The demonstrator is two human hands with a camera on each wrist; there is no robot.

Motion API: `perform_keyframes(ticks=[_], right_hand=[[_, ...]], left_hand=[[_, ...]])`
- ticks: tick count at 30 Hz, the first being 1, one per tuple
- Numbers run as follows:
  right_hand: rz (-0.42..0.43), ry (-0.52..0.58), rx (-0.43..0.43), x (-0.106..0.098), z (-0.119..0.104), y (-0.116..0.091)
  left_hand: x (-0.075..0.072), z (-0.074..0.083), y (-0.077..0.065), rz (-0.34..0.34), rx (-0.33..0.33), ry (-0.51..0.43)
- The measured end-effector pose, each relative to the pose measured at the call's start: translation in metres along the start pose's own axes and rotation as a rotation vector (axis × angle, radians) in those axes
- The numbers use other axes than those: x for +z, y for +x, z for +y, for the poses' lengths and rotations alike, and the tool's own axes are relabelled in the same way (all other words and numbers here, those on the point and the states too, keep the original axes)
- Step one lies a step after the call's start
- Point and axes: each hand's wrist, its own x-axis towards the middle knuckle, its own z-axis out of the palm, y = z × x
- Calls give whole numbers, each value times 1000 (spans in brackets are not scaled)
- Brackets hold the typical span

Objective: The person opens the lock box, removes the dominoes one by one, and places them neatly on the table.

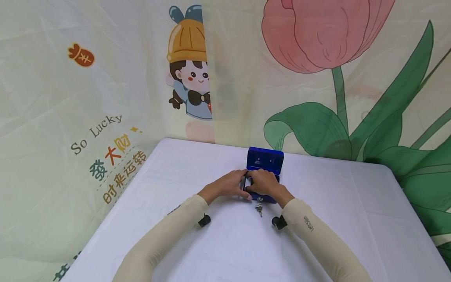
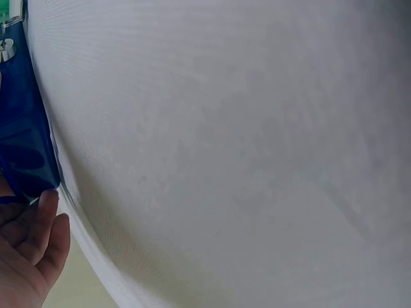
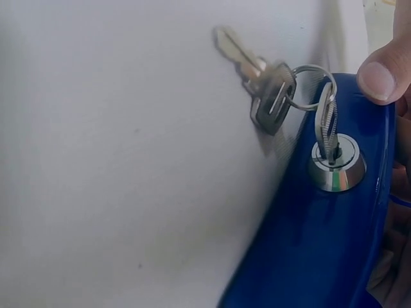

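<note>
A blue metal cash box (image 1: 269,199) stands on the table with its lid (image 1: 266,160) raised. My left hand (image 1: 230,184) holds the left end of the box. Its thumb (image 3: 376,80) presses on the front rim, while its fingers (image 2: 48,231) curl near the end corner. Reaching over the open box from the right is my right hand (image 1: 263,182), with bent fingers inside near the left wall. I cannot tell whether it pinches anything. One key (image 3: 326,122) sits in the round front lock (image 3: 338,168); a second key (image 3: 273,96) dangles from the same ring (image 3: 313,86).
White cloth covers the table (image 1: 225,250). Behind it hangs a printed backdrop (image 1: 236,78) with a cartoon figure and a large tulip. Dark wrist cameras (image 1: 204,220) show under both cream sleeves (image 1: 169,231).
</note>
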Motion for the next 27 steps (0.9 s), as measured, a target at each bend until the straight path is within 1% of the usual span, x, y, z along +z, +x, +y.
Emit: perform_keyframes(ticks=[8, 12, 22, 27], right_hand=[[-13, 16, -21, -3, 3, -3], [-5, 20, -19, -5, 6, -5], [14, 4, -13, -13, 20, -18], [2, 23, -4, -16, 23, -23]], left_hand=[[0, -1, 1, 2, 5, 1], [1, -1, 0, 1, -4, -5], [2, 0, 2, 10, 3, -15], [3, -2, 1, 16, -2, -32]])
